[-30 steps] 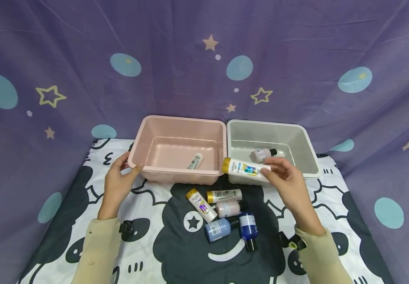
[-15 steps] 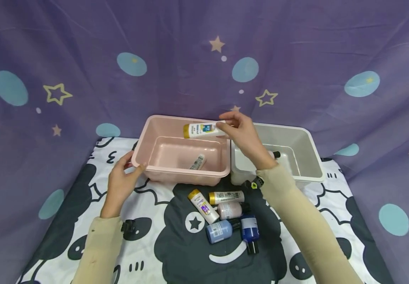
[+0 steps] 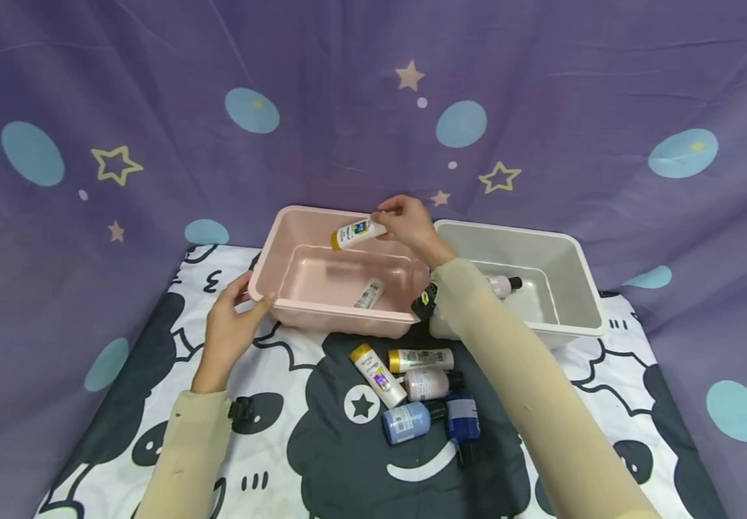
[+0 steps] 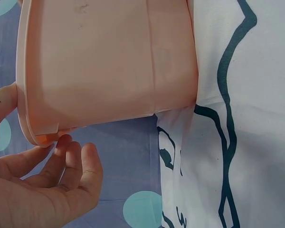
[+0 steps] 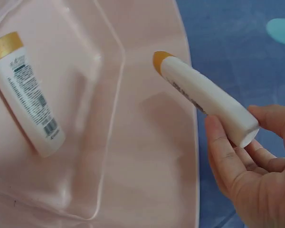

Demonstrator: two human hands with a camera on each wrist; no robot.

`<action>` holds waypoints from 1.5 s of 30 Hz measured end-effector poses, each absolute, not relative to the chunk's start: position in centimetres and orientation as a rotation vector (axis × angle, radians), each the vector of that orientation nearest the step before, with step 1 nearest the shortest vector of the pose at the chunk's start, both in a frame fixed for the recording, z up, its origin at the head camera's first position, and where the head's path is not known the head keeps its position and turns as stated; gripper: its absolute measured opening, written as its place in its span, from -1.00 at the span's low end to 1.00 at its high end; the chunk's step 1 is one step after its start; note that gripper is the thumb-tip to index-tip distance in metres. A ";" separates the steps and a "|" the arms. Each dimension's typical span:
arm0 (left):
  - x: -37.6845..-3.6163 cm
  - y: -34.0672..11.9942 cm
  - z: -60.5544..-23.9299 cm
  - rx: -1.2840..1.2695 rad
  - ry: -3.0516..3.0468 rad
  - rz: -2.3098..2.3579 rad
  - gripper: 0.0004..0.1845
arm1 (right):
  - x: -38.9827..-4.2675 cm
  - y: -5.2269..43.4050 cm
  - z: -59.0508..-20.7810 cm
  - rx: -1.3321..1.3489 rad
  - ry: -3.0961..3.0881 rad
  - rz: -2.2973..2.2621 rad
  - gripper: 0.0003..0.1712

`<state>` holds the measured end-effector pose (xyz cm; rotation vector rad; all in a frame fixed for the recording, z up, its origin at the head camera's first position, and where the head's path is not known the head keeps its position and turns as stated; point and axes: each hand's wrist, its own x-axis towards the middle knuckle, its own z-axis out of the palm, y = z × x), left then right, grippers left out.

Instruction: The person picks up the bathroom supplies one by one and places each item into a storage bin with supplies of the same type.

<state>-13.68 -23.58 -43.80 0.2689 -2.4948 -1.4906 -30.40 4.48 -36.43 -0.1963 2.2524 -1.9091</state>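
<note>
A: Where are the hands?

B: The right hand (image 3: 409, 222) is raised over the far edge of the pink bin (image 3: 270, 292), fingers pinched on the flat end of a white bottle with a gold cap (image 3: 355, 233). The bottle lies nearly level, cap pointing left, in the air above the bin. The right wrist view shows the fingertips (image 5: 218, 142) curled round its base.

A: And the left?

B: The left hand (image 3: 233, 328) grips the pink bin at its near left corner, thumb on the rim, fingers under the lip; the left wrist view shows the fingers (image 4: 69, 159) tucked below the edge.

A: Anything in the bin?

B: One white tube with a gold cap (image 5: 26, 95) lies on its floor, toward the right side.

A: What else is on the bench?

B: A grey bin (image 3: 575, 252) stands just right of the pink one, with a pale pink bottle with a black cap (image 3: 506, 285) lying in it. Near the bins, on the patterned cloth (image 3: 607, 389), is a cluster of small bottles (image 3: 415, 393): two gold-capped white ones, a pale pink one, a light blue one and a dark blue one, lying close together.
</note>
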 end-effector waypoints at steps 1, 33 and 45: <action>-13.7 -23.6 -43.8 0.270 -2.497 -1.491 -0.22 | -30.5 4.4 -36.6 -0.182 2.263 -1.890 -0.73; -13.4 -23.7 -43.8 0.313 -2.519 -1.471 -0.21 | -15.6 15.3 -37.8 -0.681 2.627 -1.566 -0.69; -13.5 -23.4 -43.8 0.312 -2.509 -1.464 -0.24 | -11.5 18.9 -43.7 -0.597 2.570 -1.632 -0.72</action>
